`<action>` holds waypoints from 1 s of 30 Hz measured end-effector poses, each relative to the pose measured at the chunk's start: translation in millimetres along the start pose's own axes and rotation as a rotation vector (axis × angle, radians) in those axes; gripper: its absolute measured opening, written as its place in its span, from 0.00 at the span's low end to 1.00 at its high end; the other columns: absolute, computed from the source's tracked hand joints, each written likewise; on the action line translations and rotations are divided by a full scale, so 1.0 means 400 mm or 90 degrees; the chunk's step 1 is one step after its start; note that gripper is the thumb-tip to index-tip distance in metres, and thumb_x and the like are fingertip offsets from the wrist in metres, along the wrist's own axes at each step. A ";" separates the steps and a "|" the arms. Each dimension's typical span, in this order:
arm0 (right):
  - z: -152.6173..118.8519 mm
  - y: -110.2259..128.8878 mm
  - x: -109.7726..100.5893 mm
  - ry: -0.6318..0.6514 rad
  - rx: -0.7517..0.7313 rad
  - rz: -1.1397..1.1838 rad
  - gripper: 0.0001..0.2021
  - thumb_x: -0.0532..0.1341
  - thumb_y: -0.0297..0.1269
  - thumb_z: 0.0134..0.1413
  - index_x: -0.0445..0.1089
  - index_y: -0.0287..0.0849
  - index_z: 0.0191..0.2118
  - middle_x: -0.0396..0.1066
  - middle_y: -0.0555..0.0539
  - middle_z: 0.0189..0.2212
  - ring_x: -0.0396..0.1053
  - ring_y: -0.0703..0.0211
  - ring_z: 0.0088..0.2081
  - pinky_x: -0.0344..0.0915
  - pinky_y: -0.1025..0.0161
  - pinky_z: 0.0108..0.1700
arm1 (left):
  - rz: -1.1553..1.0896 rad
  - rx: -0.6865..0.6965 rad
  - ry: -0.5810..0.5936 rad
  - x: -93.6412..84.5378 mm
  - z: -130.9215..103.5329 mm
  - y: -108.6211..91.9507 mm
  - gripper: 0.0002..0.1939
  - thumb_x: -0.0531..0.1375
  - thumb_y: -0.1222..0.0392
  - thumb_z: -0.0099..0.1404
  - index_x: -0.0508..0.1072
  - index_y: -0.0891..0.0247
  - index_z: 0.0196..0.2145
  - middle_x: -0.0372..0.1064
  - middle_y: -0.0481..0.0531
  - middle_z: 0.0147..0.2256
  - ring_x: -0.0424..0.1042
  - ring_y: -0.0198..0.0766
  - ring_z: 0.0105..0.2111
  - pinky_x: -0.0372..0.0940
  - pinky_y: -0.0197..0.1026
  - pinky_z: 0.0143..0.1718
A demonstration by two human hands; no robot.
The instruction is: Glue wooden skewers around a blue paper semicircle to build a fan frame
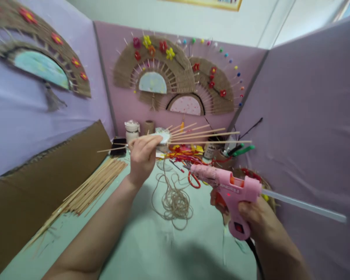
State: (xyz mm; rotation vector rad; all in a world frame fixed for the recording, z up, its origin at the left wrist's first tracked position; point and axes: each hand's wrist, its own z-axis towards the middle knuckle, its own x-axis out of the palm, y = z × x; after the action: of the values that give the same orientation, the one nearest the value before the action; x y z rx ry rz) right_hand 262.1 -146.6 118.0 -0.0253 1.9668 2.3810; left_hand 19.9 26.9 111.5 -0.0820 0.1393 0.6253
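Note:
My left hand [144, 156] is closed around a small pale fan base [165, 137], held up above the table. Thin wooden sticks [205, 135] spread from the base to the right, and a few more poke out left of my fingers. In my right hand [252, 216] is a pink hot glue gun [226, 182], its nozzle pointing left and its small red light lit. A clear glue stick [305, 204] juts from its back. The nozzle stays apart from the fan base. Below them, a loose tangle of twine [176, 202] lies on the table.
A bundle of wooden sticks [90, 186] lies at left beside a cardboard panel [58, 182]. Behind stand a white jar [132, 130] and a twine spool [149, 127]. Coloured pipe cleaners [189, 155] lie mid-table. Finished twine fans [160, 58] hang on the pink back board.

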 end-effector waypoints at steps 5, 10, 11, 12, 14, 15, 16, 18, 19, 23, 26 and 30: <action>-0.064 -0.035 -0.050 -0.124 0.102 -0.098 0.20 0.69 0.55 0.40 0.75 0.41 0.28 0.68 0.48 0.20 0.59 0.61 0.20 0.61 0.64 0.22 | -0.030 -0.014 -0.005 -0.005 0.013 0.006 0.16 0.57 0.68 0.65 0.72 0.54 0.48 0.76 0.51 0.44 0.73 0.42 0.46 0.61 0.49 0.49; -0.098 -0.063 -0.065 -0.224 0.091 -0.082 0.23 0.66 0.59 0.42 0.75 0.40 0.29 0.73 0.44 0.24 0.69 0.54 0.26 0.65 0.62 0.25 | -0.035 -0.020 0.035 -0.002 0.012 -0.001 0.15 0.56 0.67 0.66 0.72 0.55 0.48 0.76 0.52 0.44 0.72 0.42 0.47 0.63 0.48 0.49; -0.099 -0.063 -0.061 -0.218 0.060 -0.069 0.24 0.65 0.60 0.43 0.75 0.41 0.31 0.74 0.42 0.26 0.69 0.53 0.27 0.65 0.61 0.25 | -0.039 -0.011 0.038 0.000 0.009 -0.003 0.15 0.55 0.68 0.66 0.71 0.55 0.48 0.76 0.52 0.44 0.73 0.41 0.46 0.64 0.48 0.48; -0.098 -0.060 -0.052 -0.211 0.021 -0.053 0.24 0.64 0.60 0.44 0.75 0.41 0.33 0.75 0.41 0.28 0.70 0.51 0.28 0.65 0.60 0.26 | -0.045 -0.001 0.035 0.002 0.006 -0.004 0.15 0.55 0.68 0.66 0.71 0.55 0.49 0.76 0.53 0.44 0.73 0.41 0.46 0.64 0.47 0.48; -0.088 -0.045 -0.024 -0.185 -0.045 -0.027 0.25 0.64 0.61 0.42 0.75 0.42 0.36 0.75 0.39 0.30 0.71 0.48 0.30 0.67 0.58 0.26 | -0.051 0.021 0.036 0.007 0.000 -0.005 0.16 0.56 0.69 0.66 0.71 0.55 0.50 0.76 0.53 0.45 0.72 0.41 0.47 0.64 0.47 0.49; -0.080 -0.035 -0.006 -0.169 -0.064 -0.020 0.24 0.65 0.60 0.41 0.75 0.43 0.37 0.75 0.39 0.30 0.71 0.47 0.31 0.67 0.58 0.27 | -0.051 0.025 0.039 0.009 -0.003 -0.006 0.17 0.56 0.69 0.66 0.70 0.55 0.50 0.76 0.53 0.45 0.72 0.40 0.47 0.64 0.47 0.49; -0.070 -0.025 0.013 -0.151 -0.071 -0.018 0.24 0.66 0.58 0.40 0.75 0.44 0.37 0.75 0.39 0.30 0.70 0.48 0.30 0.67 0.57 0.27 | -0.051 0.030 0.037 0.011 -0.006 -0.006 0.17 0.56 0.69 0.66 0.70 0.55 0.50 0.76 0.53 0.45 0.72 0.40 0.47 0.65 0.46 0.49; -0.048 -0.009 0.053 -0.119 -0.068 -0.024 0.22 0.65 0.56 0.43 0.75 0.44 0.38 0.74 0.41 0.29 0.68 0.53 0.25 0.66 0.59 0.25 | -0.047 0.036 0.036 0.013 -0.010 -0.008 0.18 0.56 0.71 0.65 0.70 0.55 0.50 0.76 0.53 0.45 0.72 0.40 0.47 0.65 0.46 0.49; -0.036 -0.006 0.071 -0.103 -0.064 -0.031 0.21 0.64 0.56 0.45 0.75 0.44 0.39 0.74 0.43 0.27 0.67 0.56 0.22 0.64 0.60 0.24 | -0.046 0.039 0.033 0.014 -0.011 -0.009 0.19 0.56 0.71 0.65 0.70 0.55 0.50 0.76 0.53 0.45 0.72 0.40 0.47 0.65 0.46 0.49; 0.005 -0.023 0.118 -0.061 -0.075 -0.020 0.22 0.60 0.57 0.51 0.74 0.43 0.39 0.71 0.47 0.23 0.64 0.59 0.19 0.63 0.62 0.23 | -0.043 0.045 0.026 0.015 -0.013 -0.016 0.19 0.56 0.72 0.65 0.70 0.55 0.51 0.76 0.53 0.44 0.72 0.39 0.47 0.65 0.45 0.49; 0.018 -0.045 0.127 -0.079 -0.104 0.004 0.21 0.61 0.58 0.50 0.74 0.43 0.36 0.70 0.47 0.22 0.66 0.57 0.23 0.65 0.61 0.25 | -0.038 0.050 0.025 0.015 -0.014 -0.019 0.19 0.56 0.72 0.65 0.70 0.55 0.51 0.76 0.53 0.44 0.72 0.39 0.47 0.64 0.45 0.49; 0.019 -0.060 0.126 -0.122 -0.121 -0.017 0.20 0.62 0.57 0.50 0.74 0.43 0.33 0.72 0.44 0.27 0.69 0.54 0.29 0.66 0.61 0.29 | -0.023 0.032 0.034 0.016 -0.016 -0.023 0.17 0.56 0.71 0.66 0.70 0.55 0.49 0.76 0.53 0.44 0.72 0.39 0.47 0.64 0.46 0.48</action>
State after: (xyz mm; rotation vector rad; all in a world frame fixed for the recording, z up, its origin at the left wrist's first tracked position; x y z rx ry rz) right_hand 213.1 -132.9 93.6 0.1616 1.6430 2.4413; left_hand 29.7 22.4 104.5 -0.0529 0.2044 0.5836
